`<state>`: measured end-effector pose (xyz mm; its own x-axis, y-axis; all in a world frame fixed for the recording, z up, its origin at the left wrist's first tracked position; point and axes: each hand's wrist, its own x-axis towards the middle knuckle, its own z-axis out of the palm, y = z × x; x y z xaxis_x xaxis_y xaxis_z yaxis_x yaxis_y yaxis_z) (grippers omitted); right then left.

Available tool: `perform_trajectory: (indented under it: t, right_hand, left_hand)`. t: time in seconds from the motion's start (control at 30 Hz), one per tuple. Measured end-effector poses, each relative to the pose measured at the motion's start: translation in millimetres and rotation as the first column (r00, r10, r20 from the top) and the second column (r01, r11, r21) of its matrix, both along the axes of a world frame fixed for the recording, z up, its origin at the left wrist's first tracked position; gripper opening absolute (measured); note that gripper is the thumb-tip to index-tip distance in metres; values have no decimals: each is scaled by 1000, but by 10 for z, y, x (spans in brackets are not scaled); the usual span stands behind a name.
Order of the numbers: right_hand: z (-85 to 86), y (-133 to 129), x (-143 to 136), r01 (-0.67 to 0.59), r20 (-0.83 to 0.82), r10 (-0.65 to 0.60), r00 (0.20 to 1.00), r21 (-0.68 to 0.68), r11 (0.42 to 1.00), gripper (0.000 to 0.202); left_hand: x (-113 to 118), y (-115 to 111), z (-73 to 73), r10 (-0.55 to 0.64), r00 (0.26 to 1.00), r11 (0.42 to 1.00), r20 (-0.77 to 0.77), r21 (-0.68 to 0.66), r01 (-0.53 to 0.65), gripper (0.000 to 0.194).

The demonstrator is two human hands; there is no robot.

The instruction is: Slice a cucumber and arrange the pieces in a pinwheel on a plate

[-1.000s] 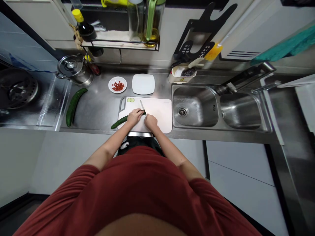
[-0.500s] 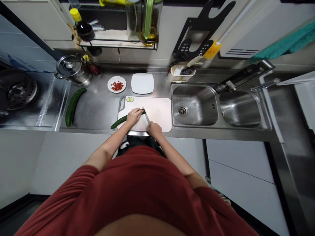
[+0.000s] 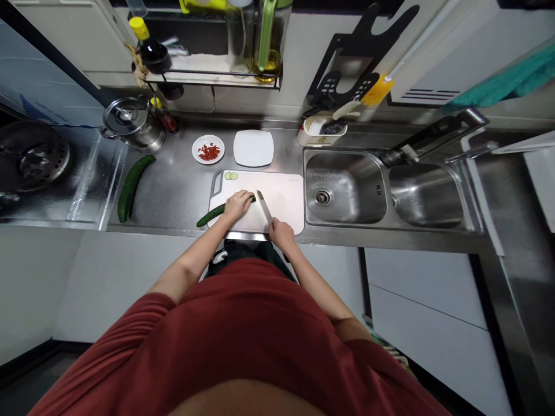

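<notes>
My left hand [image 3: 238,205] is closed over a green cucumber [image 3: 211,215], which lies across the left part of a white cutting board [image 3: 286,199]. The cucumber's right end shows just past my fingertips. My right hand [image 3: 281,232] grips a knife [image 3: 263,209] whose blade points away from me, just right of that end. Two pale cucumber slices [image 3: 230,176] lie at the board's upper left, beside its grey handle.
Behind the board are a plate of red pieces [image 3: 208,149] and a white square plate [image 3: 254,148]. Another cucumber [image 3: 130,188] and a steel pot [image 3: 130,124] stand left. A double sink [image 3: 344,185] is to the right.
My right hand and the knife have moved a little to the right, so the blade is now apart from the cucumber's end. My left hand stays on the cucumber.
</notes>
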<state>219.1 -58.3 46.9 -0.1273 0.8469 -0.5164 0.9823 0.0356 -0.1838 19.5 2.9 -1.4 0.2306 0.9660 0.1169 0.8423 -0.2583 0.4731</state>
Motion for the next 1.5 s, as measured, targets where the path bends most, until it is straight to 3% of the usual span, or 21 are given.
perform_trajectory:
  t: [0.3, 0.57, 0.83, 1.1, 1.3, 1.5]
  right_hand:
    - [-15, 192, 203, 54, 58, -66, 996, 189, 980, 37]
    - [-68, 191, 285, -9, 50, -13, 999, 418, 908, 49]
    - [-172, 235, 367, -89, 62, 66, 996, 554, 828, 53]
    - [-208, 225, 429, -131, 71, 110, 991, 589, 798, 52]
    - [-186, 196, 480, -112, 75, 85, 994, 562, 819, 51]
    - [-198, 193, 526, -82, 83, 44, 996, 532, 843, 52]
  left_hand:
    - [34, -53, 91, 97, 993, 992, 72, -82, -91, 32]
    - [-52, 32, 174, 336, 896, 939, 291, -28, -343, 34]
    - [-73, 167, 468, 32, 985, 994, 168, -108, -14, 34]
    - [28, 200, 529, -80, 992, 985, 94, -145, 93, 25]
    - [89, 187, 522, -30, 985, 990, 171, -132, 53, 17]
    - [-14, 334, 364, 243, 915, 956, 321, -238, -171, 19]
